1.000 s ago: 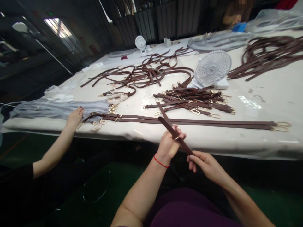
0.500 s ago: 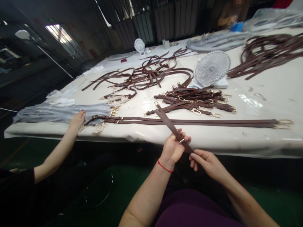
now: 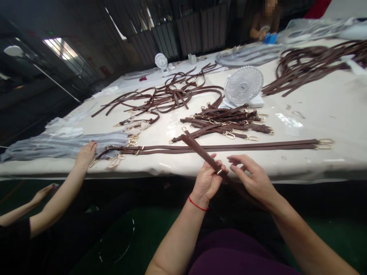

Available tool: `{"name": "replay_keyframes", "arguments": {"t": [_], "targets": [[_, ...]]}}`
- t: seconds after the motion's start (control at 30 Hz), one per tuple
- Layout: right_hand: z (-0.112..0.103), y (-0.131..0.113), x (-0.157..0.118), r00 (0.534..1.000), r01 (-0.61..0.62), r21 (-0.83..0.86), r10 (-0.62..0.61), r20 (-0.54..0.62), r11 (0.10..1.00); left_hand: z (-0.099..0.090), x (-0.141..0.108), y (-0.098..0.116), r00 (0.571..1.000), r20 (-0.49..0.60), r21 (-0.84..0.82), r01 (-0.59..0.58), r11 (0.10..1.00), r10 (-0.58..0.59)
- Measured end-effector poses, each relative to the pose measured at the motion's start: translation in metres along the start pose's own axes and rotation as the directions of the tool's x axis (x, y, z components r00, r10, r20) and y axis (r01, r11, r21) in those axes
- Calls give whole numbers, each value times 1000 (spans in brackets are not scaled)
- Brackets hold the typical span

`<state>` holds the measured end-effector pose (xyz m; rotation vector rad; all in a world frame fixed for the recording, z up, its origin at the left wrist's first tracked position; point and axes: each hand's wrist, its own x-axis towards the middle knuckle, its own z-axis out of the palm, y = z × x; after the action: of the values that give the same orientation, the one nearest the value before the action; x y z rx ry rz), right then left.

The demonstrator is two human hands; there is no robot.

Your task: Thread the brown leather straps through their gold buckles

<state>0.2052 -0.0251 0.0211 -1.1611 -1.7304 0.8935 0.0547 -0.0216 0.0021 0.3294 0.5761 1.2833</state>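
A brown leather strap (image 3: pixel 199 150) with a gold buckle runs slantwise through my left hand (image 3: pixel 208 179), whose fingers are wrapped around it near the buckle. Its upper end reaches over the table's front edge, and its lower part drops into shadow behind my right hand. Just right of the buckle, my right hand (image 3: pixel 254 175) is off the strap, thumb and fingers apart with nothing between them. Beyond my hands, two long brown straps (image 3: pixel 243 146) with gold clasps lie side by side along the table. A pile of short buckled straps (image 3: pixel 229 124) lies behind them.
A white fan (image 3: pixel 243 86) stands behind the pile. Loose brown straps (image 3: pixel 172 95) tangle at mid-table, and more straps (image 3: pixel 304 68) lie at the far right. A co-worker's hand (image 3: pixel 86 152) touches plastic-wrapped straps (image 3: pixel 65 144) at left. Another person (image 3: pixel 265 26) sits across the table.
My right hand has let go of the strap and opened, moving slightly up. My left hand keeps its hold. The view has shifted a little, and a co-worker's second hand now shows at left.
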Motion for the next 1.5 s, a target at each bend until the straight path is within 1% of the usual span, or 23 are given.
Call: {"name": "replay_keyframes", "arguments": {"t": [0.03, 0.1, 0.17, 0.2, 0.23, 0.3, 0.37, 0.43, 0.5, 0.67, 0.77, 0.87, 0.97, 1.1, 1.2, 1.27, 1.33, 1.4, 1.5], "targets": [[0, -6, 9, 998, 58, -15, -58, 21, 998, 2, 0, -2, 1000, 1, 27, -12, 1000, 12], [2, -15, 27, 982, 155, -21, -152, 115, 988, 5, 0, -5, 999, 16, 84, -47, 995, 46], [6, -18, 42, 958, 190, 3, -186, 221, 982, 8, -2, -6, 996, 43, 122, -87, 989, 82], [8, -17, 48, 950, 170, 33, -173, 261, 985, 9, -3, -5, 994, 51, 131, -101, 986, 95], [10, -15, 52, 946, 120, 75, -137, 294, 990, 9, -4, -4, 994, 53, 133, -107, 985, 100], [14, -9, 56, 944, -29, 191, -36, 328, 981, 9, -6, -2, 995, 61, 130, -88, 988, 80], [18, -3, 58, 935, -169, 289, 60, 351, 942, 7, -7, 1, 996, 75, 135, -52, 990, 43], [22, 4, 57, 922, -253, 344, 118, 368, 904, 5, -8, 2, 996, 89, 146, -32, 989, 19], [25, 9, 57, 923, -273, 366, 135, 361, 890, 4, -7, 2, 996, 92, 151, -30, 988, 16], [26, 15, 56, 943, -204, 347, 89, 320, 915, 1, -5, 3, 998, 67, 118, -18, 993, 10], [23, 18, 56, 951, -162, 298, 68, 302, 941, -1, -5, 4, 996, 89, 84, -1, 996, -6], [21, 20, 55, 949, -136, 248, 55, 310, 959, -2, -7, 7, 992, 123, 58, 29, 998, -36], [21, 23, 54, 946, -135, 221, 59, 317, 966, -2, -8, 9, 991, 125, 108, 22, 994, -36], [25, 22, 54, 943, -184, 247, 100, 317, 951, -1, -8, 9, 994, 107, 209, -7, 978, -15], [24, 14, 57, 949, -166, 259, 83, 303, 951, -1, -7, 7, 997, 79, 266, -40, 963, 20], [22, 5, 62, 941, -209, 296, 109, 319, 932, -2, -7, 4, 998, 60, 314, -51, 948, 34], [18, -2, 67, 938, -253, 345, 142, 315, 904, -4, -6, 3, 998, 56, 336, -35, 941, 17], [13, -5, 72, 958, -222, 365, 134, 252, 904, -6, -5, 4, 997, 73, 286, -4, 958, -18], [6, -1, 77, 981, -169, 363, 120, 156, 916, -10, -3, 7, 993, 104, 142, 33, 989, -48]]}}
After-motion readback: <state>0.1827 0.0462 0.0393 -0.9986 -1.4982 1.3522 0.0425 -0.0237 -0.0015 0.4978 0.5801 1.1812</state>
